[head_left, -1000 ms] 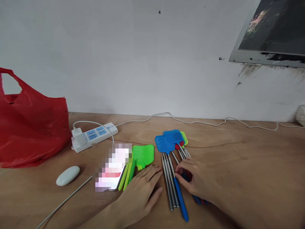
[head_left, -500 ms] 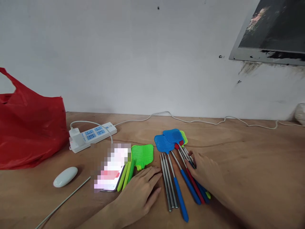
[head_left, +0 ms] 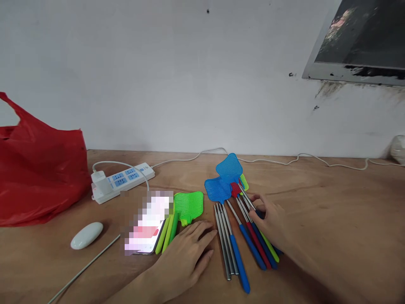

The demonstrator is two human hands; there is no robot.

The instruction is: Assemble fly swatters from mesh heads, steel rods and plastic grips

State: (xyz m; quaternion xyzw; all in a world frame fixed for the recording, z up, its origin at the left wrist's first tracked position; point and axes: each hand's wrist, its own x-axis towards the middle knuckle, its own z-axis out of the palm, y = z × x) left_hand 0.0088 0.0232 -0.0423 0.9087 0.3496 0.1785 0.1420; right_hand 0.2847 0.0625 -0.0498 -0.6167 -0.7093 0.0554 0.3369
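Observation:
My right hand (head_left: 270, 219) pinches the metal rod of a blue fly swatter (head_left: 230, 169), whose head is raised above the others. Under it lies a fan of fly swatters: another blue head (head_left: 217, 189), a partly covered red head (head_left: 235, 189) and a yellow-green head (head_left: 244, 184), with blue, red and green handles toward me. My left hand (head_left: 189, 249) rests on the table with its fingers apart, holding nothing. To its right are several bare metal rods (head_left: 225, 242). Behind it lies a green fly swatter head (head_left: 189, 205), with loose green handles (head_left: 168, 231) alongside.
A phone (head_left: 148, 223) with a blurred screen lies left of the green handles. Farther left are a white mouse (head_left: 87, 235) and a red plastic bag (head_left: 44, 173). A power strip (head_left: 123, 181) with a plugged-in charger sits near the wall, its cable (head_left: 268, 161) running right.
My right hand has gripped a blue swatter and tilted its head up and away from the pile. A green handle shows more now. My left hand stays in place.

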